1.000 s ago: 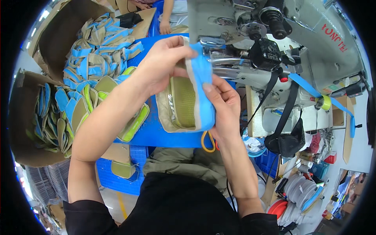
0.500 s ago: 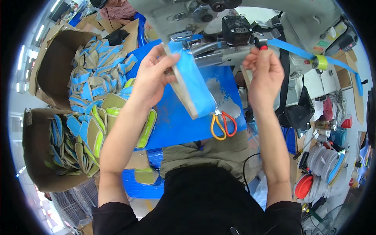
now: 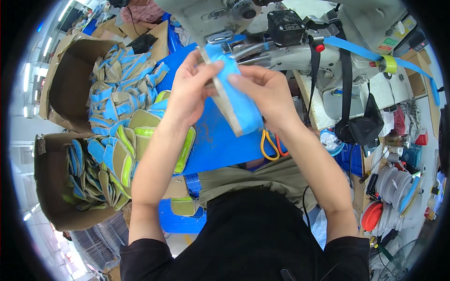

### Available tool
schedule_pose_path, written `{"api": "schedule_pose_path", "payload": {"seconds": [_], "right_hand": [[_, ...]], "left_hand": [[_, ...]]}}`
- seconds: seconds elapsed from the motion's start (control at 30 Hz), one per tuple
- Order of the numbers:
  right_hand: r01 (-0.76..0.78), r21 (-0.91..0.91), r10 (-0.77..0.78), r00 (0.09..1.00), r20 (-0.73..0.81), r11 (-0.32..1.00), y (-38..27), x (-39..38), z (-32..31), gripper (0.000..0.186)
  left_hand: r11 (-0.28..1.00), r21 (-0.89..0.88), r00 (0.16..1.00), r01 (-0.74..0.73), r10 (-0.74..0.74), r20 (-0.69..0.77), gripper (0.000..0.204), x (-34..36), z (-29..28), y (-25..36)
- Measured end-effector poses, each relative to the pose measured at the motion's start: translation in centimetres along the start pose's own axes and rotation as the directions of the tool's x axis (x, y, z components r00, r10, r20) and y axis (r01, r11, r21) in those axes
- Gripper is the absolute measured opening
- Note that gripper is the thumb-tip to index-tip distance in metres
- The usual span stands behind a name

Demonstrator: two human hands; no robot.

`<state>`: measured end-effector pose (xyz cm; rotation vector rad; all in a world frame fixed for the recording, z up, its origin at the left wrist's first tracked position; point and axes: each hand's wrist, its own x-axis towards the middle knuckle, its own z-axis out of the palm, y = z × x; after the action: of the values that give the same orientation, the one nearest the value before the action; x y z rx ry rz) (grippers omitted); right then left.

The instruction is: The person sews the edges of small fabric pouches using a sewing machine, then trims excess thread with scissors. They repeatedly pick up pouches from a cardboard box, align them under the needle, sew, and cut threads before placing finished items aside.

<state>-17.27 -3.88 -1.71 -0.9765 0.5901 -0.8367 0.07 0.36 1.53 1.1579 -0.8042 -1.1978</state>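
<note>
A blue fabric piece with beige edging point(image 3: 246, 112) hangs tilted between my hands, in front of the sewing machine point(image 3: 295, 58). My left hand point(image 3: 191, 91) pinches its upper beige edge between thumb and fingers. From the other side, my right hand point(image 3: 269, 91) closes on its blue face, thumb in front; the remaining fingers are partly hidden. The piece's top end lies close to the machine's presser area. Below its lower end are scissors with orange and red handles point(image 3: 266, 149), their blades hidden, on the blue work surface point(image 3: 213, 147).
Two cardboard boxes stand on the left, the lower box point(image 3: 44, 173) filled with beige, blue and green pieces. Blue-and-beige strips point(image 3: 124, 84) pile beside the upper box point(image 3: 61, 84). Blue tape point(image 3: 354, 47) runs off right past the machine's red-tipped lever point(image 3: 320, 48).
My right hand has left the red-tipped lever and moved left onto the blue fabric piece. My left hand still holds it. The view has shifted slightly.
</note>
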Motion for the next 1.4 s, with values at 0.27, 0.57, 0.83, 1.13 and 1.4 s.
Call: {"api": "schedule_pose_path", "payload": {"seconds": [0.27, 0.57, 0.83, 1.13, 1.4], "right_hand": [[-0.128, 0.389, 0.141, 0.990, -0.005, 0.912, 0.9, -0.8, 0.8, 0.037], [-0.107, 0.439, 0.113, 0.993, 0.011, 0.892, 1.1, -0.3, 1.4, 0.037], [-0.079, 0.426, 0.088, 0.996, 0.000, 0.901, 1.1, -0.6, 1.5, 0.034], [-0.062, 0.321, 0.095, 0.992, -0.086, 0.945, 1.8, 0.3, 1.5, 0.024], [0.272, -0.304, -0.352, 0.902, -0.251, 0.913, -4.8, -4.1, -3.3, 0.017]], "left_hand": [[0.999, -0.054, 1.000, 0.007, -0.006, 0.021, 0.046, 0.1, 0.0, -0.2], [0.997, -0.072, 1.000, -0.008, 0.006, -0.027, 0.052, 1.8, -0.6, -0.3], [0.999, -0.005, 0.997, -0.047, 0.046, -0.057, 0.070, 1.3, -0.1, -0.3], [0.997, -0.044, 0.996, -0.061, 0.058, -0.065, 0.074, 0.8, -0.2, -0.5], [0.986, -0.151, 0.996, -0.071, 0.063, -0.060, 0.074, 1.2, -0.4, -0.9]]}}
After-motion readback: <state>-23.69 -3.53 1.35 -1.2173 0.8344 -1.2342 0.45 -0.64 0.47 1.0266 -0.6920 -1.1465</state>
